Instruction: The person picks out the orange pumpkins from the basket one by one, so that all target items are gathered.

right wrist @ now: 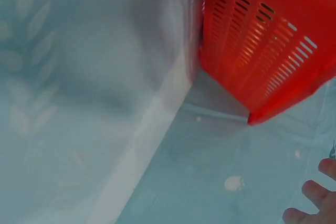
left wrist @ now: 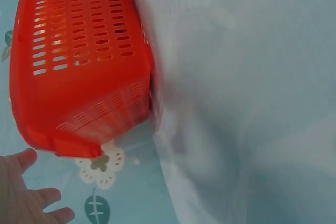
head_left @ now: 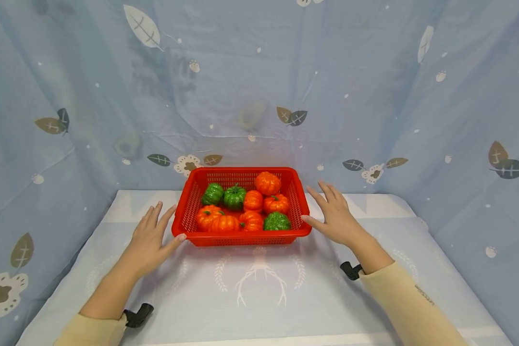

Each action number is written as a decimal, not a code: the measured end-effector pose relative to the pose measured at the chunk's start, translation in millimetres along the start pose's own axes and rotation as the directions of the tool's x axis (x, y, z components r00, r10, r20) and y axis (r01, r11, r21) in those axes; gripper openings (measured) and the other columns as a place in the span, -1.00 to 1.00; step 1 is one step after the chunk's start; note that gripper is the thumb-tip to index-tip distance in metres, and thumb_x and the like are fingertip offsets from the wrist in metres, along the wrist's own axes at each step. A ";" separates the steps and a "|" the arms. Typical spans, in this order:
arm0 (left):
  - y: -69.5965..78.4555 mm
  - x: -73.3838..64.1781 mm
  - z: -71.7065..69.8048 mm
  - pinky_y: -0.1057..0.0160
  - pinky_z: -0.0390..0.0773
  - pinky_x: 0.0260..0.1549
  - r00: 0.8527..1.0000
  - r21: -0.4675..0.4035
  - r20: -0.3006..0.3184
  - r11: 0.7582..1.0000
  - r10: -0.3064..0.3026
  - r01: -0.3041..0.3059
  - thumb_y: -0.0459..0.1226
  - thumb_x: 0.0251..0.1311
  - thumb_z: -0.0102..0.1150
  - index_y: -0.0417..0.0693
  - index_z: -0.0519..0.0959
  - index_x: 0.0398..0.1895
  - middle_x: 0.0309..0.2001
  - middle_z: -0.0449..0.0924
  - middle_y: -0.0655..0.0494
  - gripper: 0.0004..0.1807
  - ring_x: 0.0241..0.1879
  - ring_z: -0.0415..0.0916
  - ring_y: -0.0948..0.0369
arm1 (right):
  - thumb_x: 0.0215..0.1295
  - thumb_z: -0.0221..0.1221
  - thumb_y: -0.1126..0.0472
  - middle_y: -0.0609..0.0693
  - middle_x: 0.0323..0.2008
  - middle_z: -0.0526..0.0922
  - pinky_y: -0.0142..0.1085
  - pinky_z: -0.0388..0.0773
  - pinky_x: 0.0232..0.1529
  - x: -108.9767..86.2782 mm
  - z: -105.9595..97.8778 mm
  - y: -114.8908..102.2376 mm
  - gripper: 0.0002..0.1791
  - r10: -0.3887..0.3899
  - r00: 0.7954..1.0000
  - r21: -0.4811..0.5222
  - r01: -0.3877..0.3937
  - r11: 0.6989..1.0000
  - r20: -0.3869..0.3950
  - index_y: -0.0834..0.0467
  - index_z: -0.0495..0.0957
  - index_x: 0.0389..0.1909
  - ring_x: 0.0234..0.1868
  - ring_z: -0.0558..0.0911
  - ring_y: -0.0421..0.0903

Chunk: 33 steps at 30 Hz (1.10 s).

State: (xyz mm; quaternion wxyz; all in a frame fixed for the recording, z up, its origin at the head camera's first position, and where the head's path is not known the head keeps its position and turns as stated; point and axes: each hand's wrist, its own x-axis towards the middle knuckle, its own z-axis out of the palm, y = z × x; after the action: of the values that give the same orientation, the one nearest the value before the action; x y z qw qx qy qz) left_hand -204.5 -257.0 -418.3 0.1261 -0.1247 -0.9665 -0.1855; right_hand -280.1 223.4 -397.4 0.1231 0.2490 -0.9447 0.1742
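Observation:
A red plastic basket [head_left: 242, 239] with slotted walls stands on the table, holding several small pumpkin-shaped items. Among them are an orange one [head_left: 267, 183] at the back right, a dark green one [head_left: 234, 197] and a bumpy green one [head_left: 277, 221] at the front right. My left hand [head_left: 149, 242] is beside the basket's left end, fingers spread and thumb near the front corner. On the other side, my right hand [head_left: 336, 216] has its fingers spread, thumb close to the right rim. In the left wrist view, fingertips [left wrist: 50, 196] show just beyond the basket's rim.
A pale cloth with printed antlers and leaf sprigs covers the table [head_left: 259, 307]. Behind it and at both sides hangs a blue curtain [head_left: 242, 86] with leaf and flower prints. Each wrist wears a black strap piece [head_left: 139, 315].

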 end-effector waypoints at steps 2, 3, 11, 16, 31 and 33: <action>-1.1 2.1 1.5 -0.55 -0.02 0.23 1.000 -0.046 0.012 0.999 -0.014 0.015 0.18 0.35 0.06 -0.03 0.01 0.59 0.54 -0.15 -0.36 -0.09 0.48 -0.19 -0.36 | 0.34 0.16 -0.27 0.23 0.55 -0.04 0.39 -0.06 0.37 9.7 3.9 -2.6 -0.11 -0.015 1.000 0.026 0.015 1.000 -0.005 -0.02 0.10 0.57 0.51 -0.04 0.33; -1.8 3.1 2.4 -0.57 0.01 0.20 1.000 -0.061 0.015 0.998 -0.020 0.021 0.18 0.35 0.06 -0.03 0.01 0.59 0.54 -0.14 -0.35 -0.10 0.47 -0.15 -0.36 | 0.35 0.17 -0.26 0.22 0.55 -0.03 0.39 -0.02 0.37 14.4 5.6 -4.1 -0.13 -0.020 1.000 0.039 0.020 0.999 -0.008 -0.02 0.11 0.56 0.51 -0.02 0.32; -7.2 12.7 11.3 -0.53 0.20 0.14 0.998 -0.247 0.027 0.967 -0.061 0.065 0.04 0.41 0.09 -0.09 -0.01 0.58 0.53 -0.06 -0.31 -0.16 0.42 0.05 -0.36 | 0.40 0.17 -0.15 0.21 0.54 0.03 0.32 0.15 0.36 50.3 11.5 -15.7 -0.21 -0.040 0.999 0.133 0.040 0.990 -0.001 0.01 0.15 0.55 0.49 0.05 0.30; -10.7 17.2 16.9 -0.36 0.27 0.24 0.996 -0.397 0.044 0.914 -0.074 0.085 -0.08 0.42 0.12 -0.12 -0.04 0.59 0.51 0.00 -0.29 -0.17 0.39 0.13 -0.32 | 0.41 0.15 -0.15 0.16 0.53 0.08 0.27 0.11 0.40 68.7 15.7 -19.0 -0.24 -0.030 0.999 0.179 0.025 0.983 0.025 0.03 0.18 0.53 0.50 0.08 0.25; -10.5 22.3 27.0 -0.04 0.54 0.11 0.986 -0.693 0.141 0.702 -0.093 0.165 -0.24 0.37 0.17 -0.07 -0.09 0.59 0.45 0.12 -0.30 -0.14 0.36 0.26 -0.26 | 0.39 0.18 -0.17 0.13 0.46 0.22 0.16 0.18 0.41 118.4 29.7 -24.8 -0.27 -0.040 0.996 0.199 0.023 0.980 0.079 0.03 0.27 0.48 0.45 0.21 0.20; -9.7 22.7 27.7 0.01 0.58 0.08 0.985 -0.707 0.146 0.686 -0.093 0.170 -0.26 0.36 0.18 -0.08 -0.08 0.59 0.44 0.13 -0.31 -0.14 0.34 0.27 -0.26 | 0.39 0.18 -0.16 0.14 0.45 0.23 0.15 0.18 0.41 123.9 31.6 -23.9 -0.28 -0.038 0.995 0.204 0.020 0.979 0.087 0.03 0.27 0.48 0.44 0.21 0.20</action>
State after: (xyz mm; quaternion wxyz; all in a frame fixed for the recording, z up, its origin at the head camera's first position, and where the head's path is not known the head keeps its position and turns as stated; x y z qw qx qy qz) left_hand -234.0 -250.4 -439.8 0.0061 -0.1032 -0.8290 -0.5496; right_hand -377.2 138.6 -380.1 0.0567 0.2816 -0.9230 0.2561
